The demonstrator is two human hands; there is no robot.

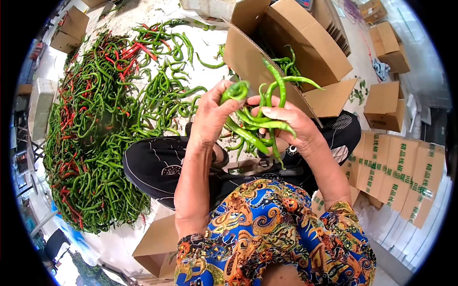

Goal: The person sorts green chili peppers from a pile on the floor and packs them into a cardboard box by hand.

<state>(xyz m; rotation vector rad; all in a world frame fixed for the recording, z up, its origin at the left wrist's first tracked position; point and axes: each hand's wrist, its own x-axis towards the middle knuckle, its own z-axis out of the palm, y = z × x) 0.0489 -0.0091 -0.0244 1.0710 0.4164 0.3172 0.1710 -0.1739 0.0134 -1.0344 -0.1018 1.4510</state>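
My left hand (211, 114) is closed around a curled green chili pepper (235, 90), its loop showing above the thumb. Close beside it, my right hand (301, 125) grips several long green chili peppers (280, 88) that stick out upward, sideways and down between the fingers. Some of these peppers pass in front of the fingers, so the left fingertips are partly hidden. Just beyond both hands stands an open cardboard box (324, 47) with green peppers inside. To the left lies a large heap of green chili peppers (102, 148) with red ones mixed in.
Loose peppers (164, 93) are scattered on the floor between the heap and my crossed legs (157, 162). Flattened printed cartons (393, 174) lie at the right. Small boxes (385, 106) stand at the far right, and another open box (157, 245) sits by my left side.
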